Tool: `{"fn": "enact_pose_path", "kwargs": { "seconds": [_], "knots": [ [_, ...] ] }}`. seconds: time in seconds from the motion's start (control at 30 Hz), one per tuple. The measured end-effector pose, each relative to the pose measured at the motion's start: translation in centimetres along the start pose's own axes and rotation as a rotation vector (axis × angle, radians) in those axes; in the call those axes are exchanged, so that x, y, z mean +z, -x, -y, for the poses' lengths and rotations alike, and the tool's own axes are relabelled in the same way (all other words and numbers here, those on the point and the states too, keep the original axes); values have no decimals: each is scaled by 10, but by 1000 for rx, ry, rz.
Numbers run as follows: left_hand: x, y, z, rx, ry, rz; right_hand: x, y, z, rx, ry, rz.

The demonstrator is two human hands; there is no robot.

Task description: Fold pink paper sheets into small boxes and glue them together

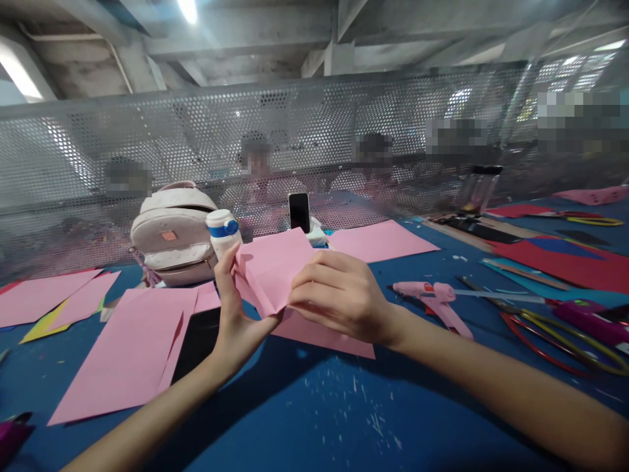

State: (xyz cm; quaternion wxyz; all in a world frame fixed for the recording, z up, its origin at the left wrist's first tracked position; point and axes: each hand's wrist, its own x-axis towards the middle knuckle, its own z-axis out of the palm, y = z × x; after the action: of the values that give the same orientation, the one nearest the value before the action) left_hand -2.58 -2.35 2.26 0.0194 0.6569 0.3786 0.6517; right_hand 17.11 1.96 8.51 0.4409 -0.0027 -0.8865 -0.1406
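Both my hands hold a folded sheet of pink paper (275,265) raised above the blue table. My left hand (236,314) grips its left side, thumb at the bottom edge and fingers up behind it. With fingertips pinched together, my right hand (344,292) holds the lower right edge. A crease runs down the folded paper near its left part. Partly hidden below my hands, another flat pink sheet (329,335) lies on the table.
Pink sheets (122,347) and a dark flat object (197,344) lie left. Behind stand a white backpack (171,223), a bottle (222,229) and a phone (299,213). A pink glue gun (435,295) and scissors (555,337) lie right. A perforated metal screen (304,124) rises behind.
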Motion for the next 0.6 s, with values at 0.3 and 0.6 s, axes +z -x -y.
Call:
{"fn": "enact_pose_path", "kwargs": {
  "seconds": [0.3, 0.6],
  "knots": [
    [0, 0, 0, -35, 2, 1, 2, 1, -1, 4, 6, -34],
    [0, 1, -1, -16, -25, 1, 3, 1, 2, 5, -13, -33]
  ]
}}
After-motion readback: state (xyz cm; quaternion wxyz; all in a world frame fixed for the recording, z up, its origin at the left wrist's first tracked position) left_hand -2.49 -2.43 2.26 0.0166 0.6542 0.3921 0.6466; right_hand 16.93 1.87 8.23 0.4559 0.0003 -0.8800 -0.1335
